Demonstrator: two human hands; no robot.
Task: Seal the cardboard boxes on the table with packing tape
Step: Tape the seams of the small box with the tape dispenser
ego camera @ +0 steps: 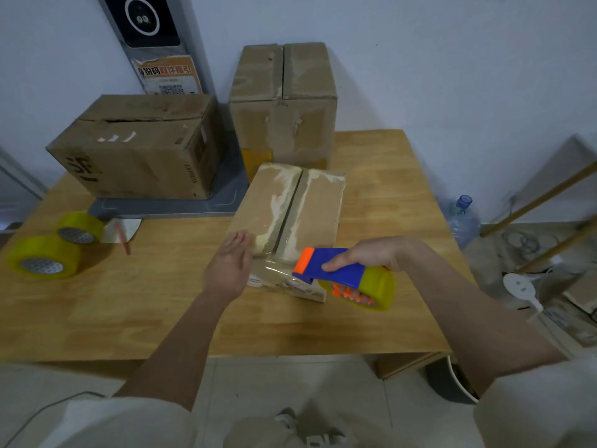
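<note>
A small flat cardboard box (319, 208) lies in the middle of the wooden table (129, 305), its two top flaps meeting at a centre seam with old tape residue. My right hand (371, 252) grips a blue and orange tape dispenser (332, 266) with a yellow roll, held against the box's near end, where clear tape covers the front face. My left hand (231, 263) hovers open, fingers apart, at the box's near left corner. A wide box (135, 147) stands at the back left and a tall box (284, 105) at the back centre.
Two yellow tape rolls (45, 257) lie at the table's left edge, beside a small round mirror-like disc (121, 229) with a pink stick. A grey device base (223, 195) sits under the wide box. A water bottle (462, 218) and clutter stand on the floor right.
</note>
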